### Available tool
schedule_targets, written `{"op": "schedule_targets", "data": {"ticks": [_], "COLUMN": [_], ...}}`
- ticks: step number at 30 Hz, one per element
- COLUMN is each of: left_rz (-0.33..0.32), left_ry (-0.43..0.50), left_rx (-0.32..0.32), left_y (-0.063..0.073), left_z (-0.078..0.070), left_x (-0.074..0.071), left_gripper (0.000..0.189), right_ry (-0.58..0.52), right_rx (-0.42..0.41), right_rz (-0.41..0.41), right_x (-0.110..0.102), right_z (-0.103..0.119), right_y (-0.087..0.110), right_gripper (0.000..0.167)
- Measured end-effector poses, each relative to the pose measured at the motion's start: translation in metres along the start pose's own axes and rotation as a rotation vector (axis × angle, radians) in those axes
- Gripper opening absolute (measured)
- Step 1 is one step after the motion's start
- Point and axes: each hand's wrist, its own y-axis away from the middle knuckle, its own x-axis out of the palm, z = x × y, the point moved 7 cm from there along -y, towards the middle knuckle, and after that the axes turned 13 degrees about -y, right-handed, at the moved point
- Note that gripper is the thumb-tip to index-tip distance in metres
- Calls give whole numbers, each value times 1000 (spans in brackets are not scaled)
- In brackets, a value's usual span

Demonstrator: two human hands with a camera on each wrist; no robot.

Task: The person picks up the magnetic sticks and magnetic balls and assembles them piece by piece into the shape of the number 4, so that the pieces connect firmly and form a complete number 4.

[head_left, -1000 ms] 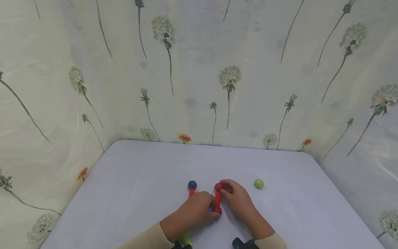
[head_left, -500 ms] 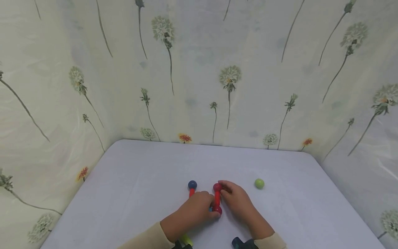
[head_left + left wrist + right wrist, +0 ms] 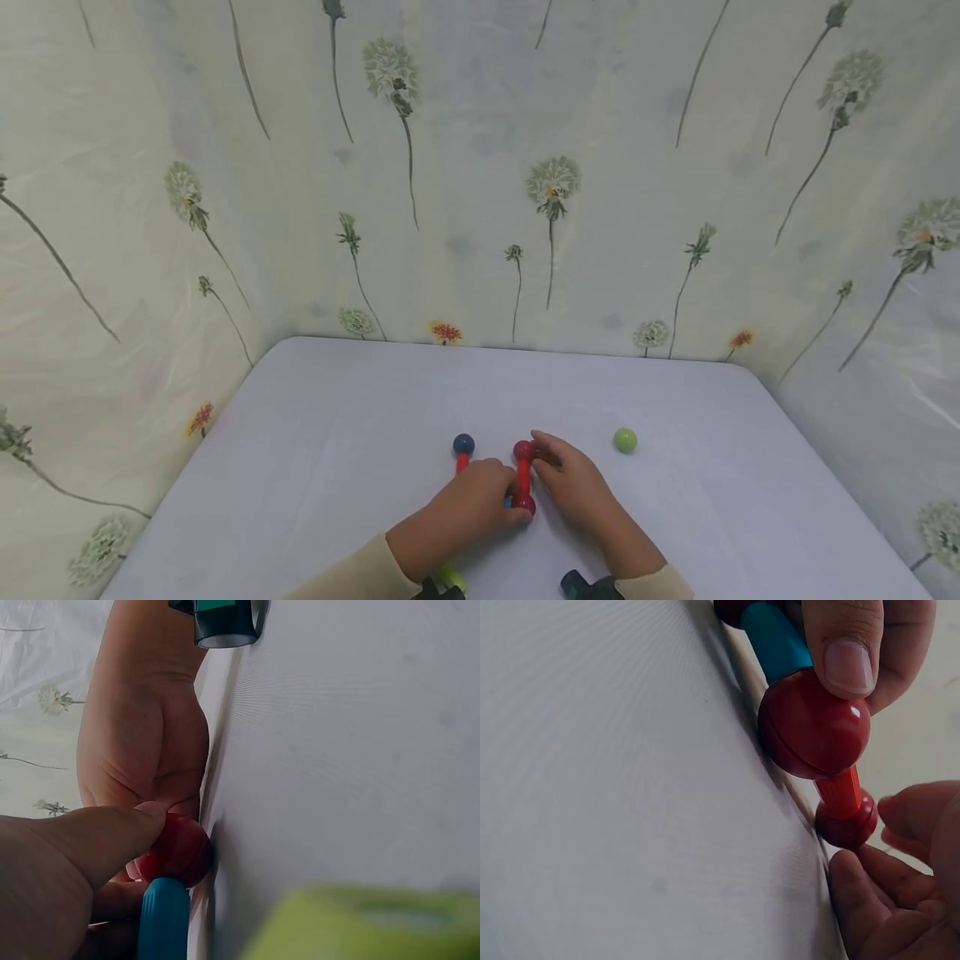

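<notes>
A red rod (image 3: 524, 477) joins two red balls on the white table. My left hand (image 3: 472, 500) pinches the near red ball (image 3: 814, 724), its thumb pressed on top. From that same ball a blue rod (image 3: 163, 919) runs off beneath the left hand, mostly hidden in the head view. My right hand (image 3: 573, 479) lies beside the far red ball (image 3: 846, 821), thumb and fingers parted around it, fingertips right at its surface. Left of the left hand, a dark blue ball (image 3: 464, 444) tops another red rod (image 3: 462, 462), partly covered by the hand.
A light green ball (image 3: 626, 440) sits on the table (image 3: 360, 417) right of the right hand. Under the left wrist a yellow-green rod (image 3: 450, 577) peeks out. Dark wrist-worn devices (image 3: 588, 586) show at the bottom edge. Flower-print cloth (image 3: 480, 167) stands behind the table.
The far red ball has shifted slightly left. My right hand's fingers have spread a little away from it. The left hand keeps its pinch in place.
</notes>
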Motion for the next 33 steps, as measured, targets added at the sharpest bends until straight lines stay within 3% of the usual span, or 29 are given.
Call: {"op": "schedule_targets", "data": {"ticks": [5,9,12,16,21,28,33], "left_rz": [19,29,-14,-117,-183,-111,-11], "left_ry": [50,134,151,154,184,185,177], "left_rx": [14,-16,-37,-20,-26,-58,-30], "left_y": [0,0,4,13,20,23,25], "left_z": [4,18,32,49,68,87,93], "left_x": [-5,-18,-29,-40,-42,-27,-10], "left_gripper": [27,31,36,32,28,19,30], "right_ry": [-23,-12,2,19,45,-11,-55], "right_rx": [1,2,4,-3,-17,32,31], "right_rz": [-7,-31,-62,-98,-113,-4,58], "right_x": [-3,-7,-11,-14,-16,-6,1], "right_z": [0,3,7,14,21,18,11], "right_y": [4,6,8,11,18,22,22], "right_gripper": [50,47,45,44,41,38,40]}}
